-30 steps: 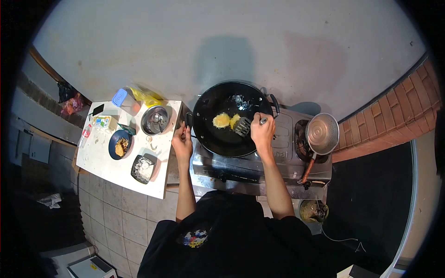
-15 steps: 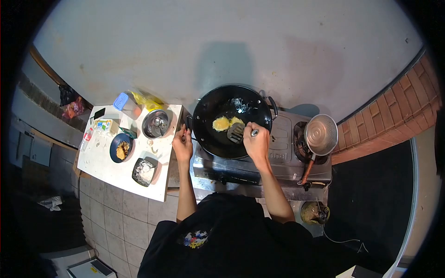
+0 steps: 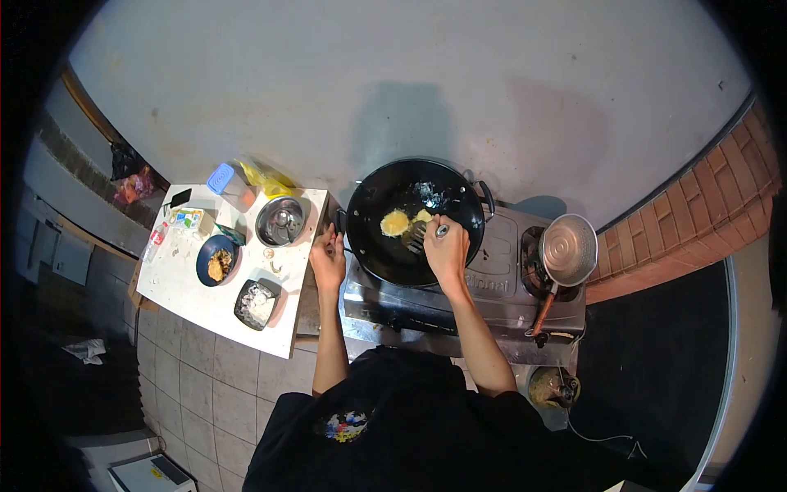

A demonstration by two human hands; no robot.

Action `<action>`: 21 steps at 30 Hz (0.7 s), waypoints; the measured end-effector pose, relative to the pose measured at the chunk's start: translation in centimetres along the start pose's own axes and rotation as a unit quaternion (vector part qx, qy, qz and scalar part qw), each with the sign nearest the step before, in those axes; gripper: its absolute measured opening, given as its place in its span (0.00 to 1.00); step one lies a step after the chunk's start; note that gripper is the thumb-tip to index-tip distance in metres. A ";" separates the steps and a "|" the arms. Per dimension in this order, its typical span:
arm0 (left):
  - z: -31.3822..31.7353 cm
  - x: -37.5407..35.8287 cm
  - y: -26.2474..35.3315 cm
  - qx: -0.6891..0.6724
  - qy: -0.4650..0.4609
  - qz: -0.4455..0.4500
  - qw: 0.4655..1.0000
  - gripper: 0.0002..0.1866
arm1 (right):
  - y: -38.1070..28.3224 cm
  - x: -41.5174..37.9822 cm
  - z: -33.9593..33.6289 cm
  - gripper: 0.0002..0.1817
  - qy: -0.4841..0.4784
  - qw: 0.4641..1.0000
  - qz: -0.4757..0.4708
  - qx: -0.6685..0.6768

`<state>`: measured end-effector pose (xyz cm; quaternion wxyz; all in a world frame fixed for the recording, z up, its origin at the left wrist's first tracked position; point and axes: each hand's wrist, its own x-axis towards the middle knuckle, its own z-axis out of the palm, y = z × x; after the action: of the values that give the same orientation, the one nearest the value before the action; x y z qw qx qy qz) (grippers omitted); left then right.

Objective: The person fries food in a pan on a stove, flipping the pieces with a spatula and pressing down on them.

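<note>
My right hand [image 3: 448, 252] is closed around the handle of a slotted spatula [image 3: 415, 238], its blade low inside the black wok [image 3: 385, 266]. A round yellow piece of frying food [image 3: 394, 223] lies in the wok, left of the blade. Behind the blade shows a second yellow piece [image 3: 424, 216], partly covered. At the wok's left side, my left hand [image 3: 328, 261] has its fingers curled at the wok's black side handle [image 3: 340, 221]; part of that grip is hidden.
The wok stands on a metal gas stove [image 3: 492, 266]. A saucepan [image 3: 568, 250] sits on the right burner. On the white table [image 3: 197, 316] are a metal bowl [image 3: 280, 221], a blue bowl of fried food [image 3: 217, 261], a dark bowl of white powder [image 3: 257, 305] and a blue-lidded container [image 3: 231, 187].
My right hand and the spatula have shifted slightly within the wok, and the blade looks more tilted. My left hand stays at the wok's handle. The view has shifted a little.
</note>
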<state>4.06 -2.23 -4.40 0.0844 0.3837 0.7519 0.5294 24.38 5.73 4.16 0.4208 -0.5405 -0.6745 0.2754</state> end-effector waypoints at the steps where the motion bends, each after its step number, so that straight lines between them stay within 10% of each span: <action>1: 0.0 -0.1 0.1 -0.003 0.004 0.005 1.000 0.17 | -0.1 0.0 0.1 0.14 0.004 1.000 0.006 -0.004; 21: -0.1 0.1 0.1 0.006 -0.012 -0.031 0.999 0.17 | 3.9 -3.2 3.3 0.12 0.022 0.989 -0.082 0.123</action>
<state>3.96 -2.22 -4.19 0.1072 0.3673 0.7655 0.5173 23.69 3.97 -1.53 0.5200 -0.4339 -0.6679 0.3085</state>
